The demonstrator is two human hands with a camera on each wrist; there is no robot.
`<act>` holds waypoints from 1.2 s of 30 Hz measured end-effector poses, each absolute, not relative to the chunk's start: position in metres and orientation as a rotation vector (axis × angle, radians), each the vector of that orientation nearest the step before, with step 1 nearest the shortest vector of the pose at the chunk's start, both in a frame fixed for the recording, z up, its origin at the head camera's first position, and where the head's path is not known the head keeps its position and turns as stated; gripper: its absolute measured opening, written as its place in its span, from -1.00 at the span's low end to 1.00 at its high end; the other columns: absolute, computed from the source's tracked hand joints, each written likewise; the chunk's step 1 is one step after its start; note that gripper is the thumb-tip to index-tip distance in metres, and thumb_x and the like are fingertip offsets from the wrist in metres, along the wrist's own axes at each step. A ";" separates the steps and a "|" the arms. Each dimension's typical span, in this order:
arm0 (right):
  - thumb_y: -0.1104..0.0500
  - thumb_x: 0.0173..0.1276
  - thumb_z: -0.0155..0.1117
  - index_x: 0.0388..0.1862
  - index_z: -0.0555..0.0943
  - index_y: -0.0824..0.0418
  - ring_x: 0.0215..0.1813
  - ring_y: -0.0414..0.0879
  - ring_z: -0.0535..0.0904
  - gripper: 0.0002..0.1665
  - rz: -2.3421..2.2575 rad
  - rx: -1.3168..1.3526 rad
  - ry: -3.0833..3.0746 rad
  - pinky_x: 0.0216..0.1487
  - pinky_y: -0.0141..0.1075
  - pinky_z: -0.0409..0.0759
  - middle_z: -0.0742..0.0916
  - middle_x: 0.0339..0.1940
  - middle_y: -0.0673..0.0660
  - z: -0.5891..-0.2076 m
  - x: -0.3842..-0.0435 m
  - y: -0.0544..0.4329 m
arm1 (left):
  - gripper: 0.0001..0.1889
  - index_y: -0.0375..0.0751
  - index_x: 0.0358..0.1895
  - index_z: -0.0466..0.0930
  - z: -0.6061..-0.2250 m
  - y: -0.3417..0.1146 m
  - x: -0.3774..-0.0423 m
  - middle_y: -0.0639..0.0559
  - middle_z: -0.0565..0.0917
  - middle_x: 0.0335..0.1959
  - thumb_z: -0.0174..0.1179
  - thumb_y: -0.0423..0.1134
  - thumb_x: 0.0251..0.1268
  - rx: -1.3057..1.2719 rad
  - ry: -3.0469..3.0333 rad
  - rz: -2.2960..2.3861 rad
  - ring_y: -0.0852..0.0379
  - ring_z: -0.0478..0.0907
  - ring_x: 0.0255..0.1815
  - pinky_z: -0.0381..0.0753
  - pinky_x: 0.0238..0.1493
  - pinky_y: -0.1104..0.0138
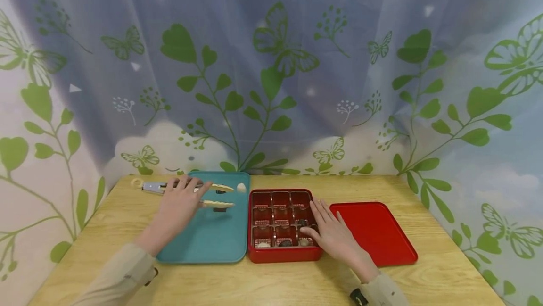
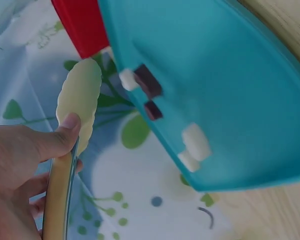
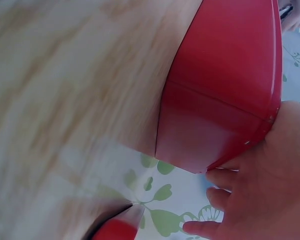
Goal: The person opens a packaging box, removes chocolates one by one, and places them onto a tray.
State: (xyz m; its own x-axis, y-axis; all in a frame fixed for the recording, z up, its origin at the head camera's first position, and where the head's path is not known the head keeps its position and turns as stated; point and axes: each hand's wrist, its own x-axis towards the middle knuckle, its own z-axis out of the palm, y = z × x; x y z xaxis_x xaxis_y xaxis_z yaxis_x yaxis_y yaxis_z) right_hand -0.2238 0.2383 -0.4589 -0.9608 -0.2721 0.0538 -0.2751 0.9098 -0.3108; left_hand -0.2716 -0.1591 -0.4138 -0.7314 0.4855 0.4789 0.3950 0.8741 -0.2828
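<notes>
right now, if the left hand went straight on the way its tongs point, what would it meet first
The left hand would probably bring its tongs to the white piece on the blue tray, just past their upper tip; height is unclear, so the red box could come first.

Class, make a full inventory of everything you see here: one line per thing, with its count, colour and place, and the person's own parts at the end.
Tongs: 1, cream tips, metal handle, in the left hand
Tray: 1, teal, left of the box
White pieces: 3, white, on the tray
Dark pieces: 2, dark brown, on the tray
Box: 1, red, nine compartments, mid-table
Box contents: at least 4, dark and pale, nearer compartments; exact count unclear
Lid: 1, red, right of the box
Table: 1, wood-coloured, underneath
Curtain: blue and white, green leaves and butterflies, behind
Sleeves: 2, beige, on the forearms
Left hand: 1, above the tray
Right hand: 1, at the box's right side
</notes>
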 end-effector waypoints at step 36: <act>-0.31 0.53 0.03 0.65 0.05 0.30 0.67 0.21 -0.06 0.01 0.461 0.457 -3.057 0.52 0.35 -0.01 0.10 0.67 0.24 -0.454 -0.197 0.245 | -0.45 0.30 0.37 0.54 -0.376 0.010 -0.282 0.21 0.60 0.22 0.37 -0.14 0.32 -1.168 -2.266 0.411 0.13 0.44 0.29 0.32 0.43 0.17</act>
State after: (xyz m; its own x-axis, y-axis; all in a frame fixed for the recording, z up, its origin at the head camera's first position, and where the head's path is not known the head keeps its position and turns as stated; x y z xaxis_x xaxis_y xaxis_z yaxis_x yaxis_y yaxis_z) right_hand -0.1965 0.2448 -0.4541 -0.9571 -0.2837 0.0593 -0.2886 0.9137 -0.2860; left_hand -0.2818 0.0105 -0.3759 -0.4695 0.8178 0.3328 0.6487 0.5752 -0.4983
